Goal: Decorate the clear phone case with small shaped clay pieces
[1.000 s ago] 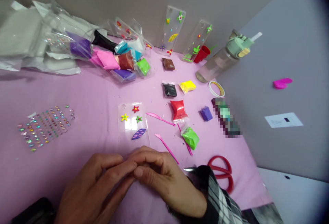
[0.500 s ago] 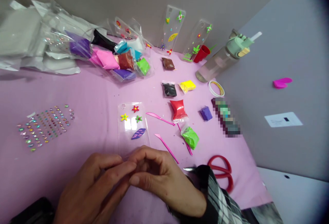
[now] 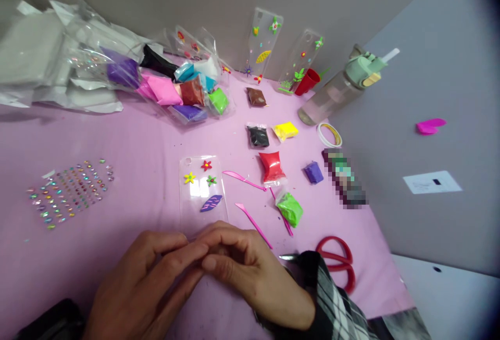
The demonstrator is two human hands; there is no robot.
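My left hand (image 3: 144, 288) and my right hand (image 3: 253, 272) meet fingertip to fingertip low over the pink table (image 3: 136, 142), fingers curled and pinched together; whatever sits between them is hidden. Just beyond them lies a clear phone case (image 3: 201, 191) decorated with small clay flowers and a purple leaf. Right of the case lie pink plastic sculpting tools (image 3: 252, 218), a red clay packet (image 3: 271, 166) and a green clay packet (image 3: 289, 209).
Red scissors (image 3: 338, 262) lie by my right sleeve. A gem sticker sheet (image 3: 68, 191) is at left. Bagged clay packets (image 3: 175, 90) and plastic wrapping sit at the back, with two decorated cases (image 3: 265, 43) leaning on the wall and a tipped bottle (image 3: 339, 87).
My right fingers opened slightly, then closed back against my left fingertips. The things on the table have not moved.
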